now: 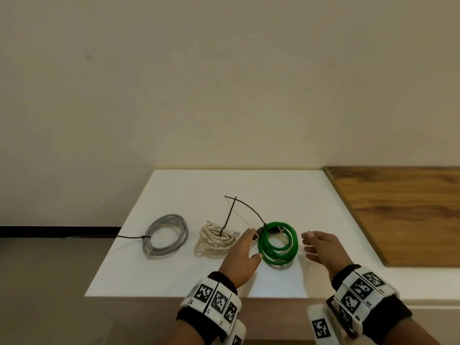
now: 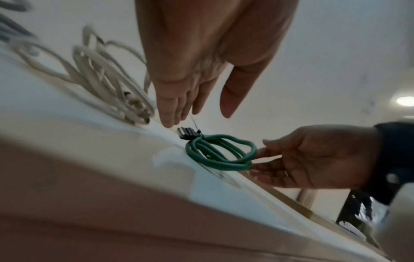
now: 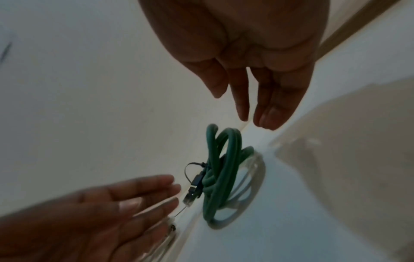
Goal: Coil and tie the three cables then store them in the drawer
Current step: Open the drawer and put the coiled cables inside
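Observation:
Three tied coils lie in a row on the white tabletop [image 1: 189, 277]: a grey cable [image 1: 165, 236] on the left, a cream cable [image 1: 216, 241] in the middle and a green cable [image 1: 277, 242] on the right. A long black zip tie tail [image 1: 246, 207] arcs up from the green coil. My left hand [image 1: 252, 245] hovers open just left of the green coil [image 2: 221, 152], its fingers straight near the black plug [image 2: 187, 133]. My right hand [image 1: 308, 245] is open at the coil's right edge [image 3: 219, 173]. I cannot tell whether it touches the coil. Neither hand holds anything.
A lower wooden surface [image 1: 398, 207] adjoins the table on the right. A plain wall stands behind the table, and the floor drops away on the left. The table's front edge [image 1: 174, 296] runs just ahead of my wrists. No drawer is in view.

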A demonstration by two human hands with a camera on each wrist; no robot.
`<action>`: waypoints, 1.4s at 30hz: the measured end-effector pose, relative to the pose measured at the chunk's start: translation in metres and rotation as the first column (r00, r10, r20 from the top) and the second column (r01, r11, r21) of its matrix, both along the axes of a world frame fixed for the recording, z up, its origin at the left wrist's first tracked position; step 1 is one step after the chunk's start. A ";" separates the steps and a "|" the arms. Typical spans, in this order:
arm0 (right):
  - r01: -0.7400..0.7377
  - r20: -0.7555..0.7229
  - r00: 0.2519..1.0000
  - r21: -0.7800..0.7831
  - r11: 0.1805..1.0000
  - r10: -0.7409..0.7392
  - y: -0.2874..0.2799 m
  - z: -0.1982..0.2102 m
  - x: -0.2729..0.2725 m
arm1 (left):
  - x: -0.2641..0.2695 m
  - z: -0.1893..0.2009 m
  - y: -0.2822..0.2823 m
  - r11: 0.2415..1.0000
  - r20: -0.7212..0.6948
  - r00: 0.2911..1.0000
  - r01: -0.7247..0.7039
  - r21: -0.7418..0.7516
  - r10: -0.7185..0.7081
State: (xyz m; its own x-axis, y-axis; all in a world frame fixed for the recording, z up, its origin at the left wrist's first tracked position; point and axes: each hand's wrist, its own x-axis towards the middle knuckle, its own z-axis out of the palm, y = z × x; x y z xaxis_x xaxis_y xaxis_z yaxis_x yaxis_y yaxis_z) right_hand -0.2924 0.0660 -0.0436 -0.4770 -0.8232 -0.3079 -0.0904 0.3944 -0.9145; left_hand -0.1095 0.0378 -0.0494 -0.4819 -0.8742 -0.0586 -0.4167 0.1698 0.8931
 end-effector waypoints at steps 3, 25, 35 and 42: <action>-0.037 -0.297 0.955 -0.076 0.996 0.013 0.016 0.003 0.003 | 0.013 -0.001 0.008 0.986 0.114 0.993 0.047 -0.157 -0.029; -0.562 -0.789 0.435 0.138 0.816 0.433 0.118 -0.064 0.060 | 0.215 -0.053 0.075 0.839 0.525 0.656 -0.462 -0.289 0.542; -0.573 -0.806 0.386 0.172 0.801 0.449 0.098 -0.102 0.051 | 0.226 -0.087 0.040 0.549 -0.019 0.557 -0.811 0.202 0.830; -0.585 -0.885 0.374 0.007 0.811 0.277 0.093 -0.101 0.057 | 0.238 -0.087 0.036 0.564 0.046 0.574 -0.815 0.131 0.818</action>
